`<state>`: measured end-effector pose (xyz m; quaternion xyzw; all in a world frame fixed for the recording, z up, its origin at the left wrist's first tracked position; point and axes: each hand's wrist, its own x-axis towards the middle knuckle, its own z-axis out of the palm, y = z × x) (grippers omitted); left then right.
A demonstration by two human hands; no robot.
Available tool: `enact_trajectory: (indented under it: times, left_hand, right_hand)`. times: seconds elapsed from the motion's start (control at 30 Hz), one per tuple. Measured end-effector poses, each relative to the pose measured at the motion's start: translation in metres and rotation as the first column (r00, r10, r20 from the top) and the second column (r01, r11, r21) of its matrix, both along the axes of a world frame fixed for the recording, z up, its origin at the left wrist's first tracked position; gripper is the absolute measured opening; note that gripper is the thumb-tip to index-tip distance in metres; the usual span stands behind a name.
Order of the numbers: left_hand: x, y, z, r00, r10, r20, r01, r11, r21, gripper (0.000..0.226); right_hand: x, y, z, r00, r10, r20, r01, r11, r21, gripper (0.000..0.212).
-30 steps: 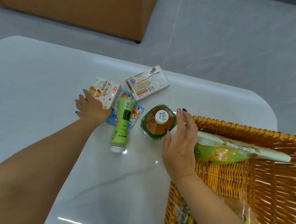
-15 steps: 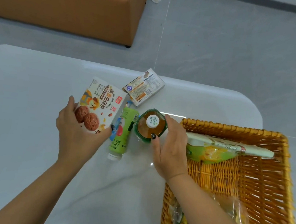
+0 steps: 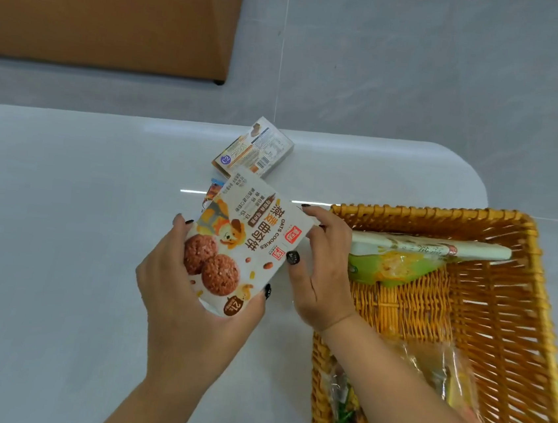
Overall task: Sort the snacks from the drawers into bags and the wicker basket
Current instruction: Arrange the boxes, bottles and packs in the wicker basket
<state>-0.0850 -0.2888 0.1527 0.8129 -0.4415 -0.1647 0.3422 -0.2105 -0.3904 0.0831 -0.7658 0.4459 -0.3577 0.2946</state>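
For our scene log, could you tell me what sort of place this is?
Probably a living room or lounge: a glossy white rounded table, grey floor tiles and an orange-brown upholstered ottoman.

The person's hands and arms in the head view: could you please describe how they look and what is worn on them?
Both forearms are bare, with no sleeves, watch or bracelets in view. The left hand and right hand have short nails painted dark, nearly black. No rings or gloves are visible.

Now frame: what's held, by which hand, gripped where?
The oat cookies box is held by both hands: left hand grips its near bottom end, right hand pinches its right edge near the top.
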Motion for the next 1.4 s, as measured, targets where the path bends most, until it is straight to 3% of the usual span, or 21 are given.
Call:
enact_trajectory:
  times: [0.2,0.3,0.43,0.5,0.57,0.63,0.67,0.77,0.93,1.07,1.27,1.4]
  left_hand:
    - [-0.008,-0.008,-0.023,0.995,-0.072,0.074,0.080,0.990,-0.116,0.117]
    - [-0.009,-0.012,-0.028,0.991,-0.127,0.029,0.129,0.984,-0.126,0.113]
    - [0.009,-0.018,-0.027,0.964,-0.265,0.030,0.265,0.942,-0.207,0.106]
    - [0.030,-0.024,-0.029,0.973,-0.228,0.025,0.225,0.932,-0.284,0.091]
    - [0.055,-0.038,-0.033,0.999,-0.041,-0.013,0.034,0.947,-0.321,0.070]
    - [0.076,-0.064,-0.043,0.993,0.112,-0.045,-0.120,0.961,-0.248,0.058]
    - [0.083,-0.080,-0.051,0.993,0.112,-0.035,-0.116,0.977,-0.178,0.060]
    - [0.093,-0.128,-0.077,0.998,-0.034,-0.047,0.037,0.997,0.069,0.072]
    - [0.085,-0.173,-0.121,0.978,-0.141,-0.153,0.175,0.954,0.242,0.085]
    - [0.080,-0.191,-0.154,0.986,-0.167,0.006,0.137,0.828,0.544,0.102]
    - [0.091,-0.193,-0.154,0.980,-0.185,0.075,0.106,0.803,0.587,0.103]
    - [0.095,-0.173,-0.124,0.986,0.139,-0.087,-0.071,0.840,0.539,0.102]
  right_hand:
    - [-0.003,0.001,0.001,0.996,0.027,0.085,-0.031,0.999,0.043,0.059]
    - [-0.004,0.002,0.001,0.988,0.032,0.154,-0.045,0.996,0.078,0.058]
    - [-0.005,0.001,-0.001,0.992,0.026,0.125,-0.034,0.998,0.062,0.059]
    - [-0.004,0.001,-0.002,0.994,0.021,0.112,-0.027,0.998,0.054,0.066]
    - [-0.003,0.000,-0.002,0.994,0.025,0.107,-0.031,0.998,0.054,0.069]
    - [-0.003,0.000,-0.003,0.995,0.025,0.101,-0.032,0.998,0.062,0.070]
    - [-0.004,0.000,-0.003,0.995,0.024,0.097,-0.030,0.998,0.062,0.070]
    - [-0.004,0.002,-0.002,0.994,0.014,0.106,-0.021,0.998,0.067,0.068]
    - [-0.003,0.001,-0.001,0.991,0.025,0.132,-0.035,0.997,0.075,0.059]
    - [-0.003,0.001,-0.002,0.988,0.021,0.150,-0.034,0.996,0.079,0.059]
    - [-0.003,0.001,-0.003,0.990,0.014,0.137,-0.028,0.995,0.095,0.057]
    - [-0.005,0.001,-0.004,0.994,0.004,0.109,-0.014,0.996,0.092,0.065]
